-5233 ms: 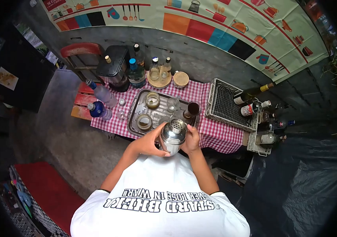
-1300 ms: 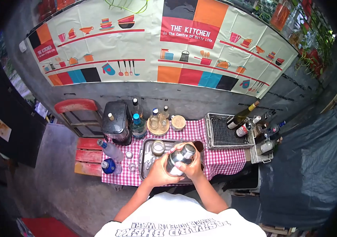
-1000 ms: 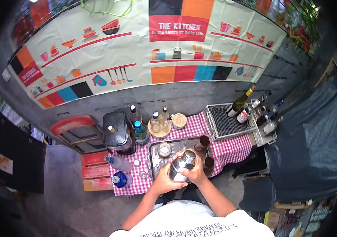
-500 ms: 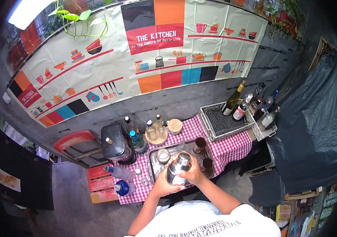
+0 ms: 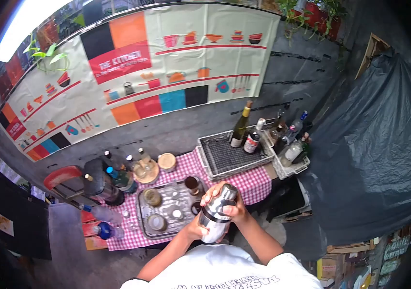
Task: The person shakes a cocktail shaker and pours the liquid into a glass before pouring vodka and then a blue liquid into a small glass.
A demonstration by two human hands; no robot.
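The right hand (image 5: 228, 208) wraps its fingers over the upper part of a steel cocktail shaker (image 5: 215, 215), gripping it near the cap, while the left hand (image 5: 195, 231) cups the shaker's lower body from beneath, so both hands are clamped on it. The shaker is tilted, cap end up and away from the person, and is held in the air in front of the chest, above the near edge of the tabletop (image 5: 256, 185) with its red-and-white checked cloth. Just beyond the hands a metal tray (image 5: 140, 219) lies on the cloth, carrying several jars and small glasses, and a dark cup (image 5: 192, 183) stands at the tray's right end. To the right sits a wire basket (image 5: 220, 159) with a wine bottle (image 5: 240, 127) standing at its far side. On the left of the tray stand a blue bottle (image 5: 105, 230) and a black box-shaped appliance (image 5: 100, 183), with a kitchen-themed banner (image 5: 133, 72) hanging on the wall behind
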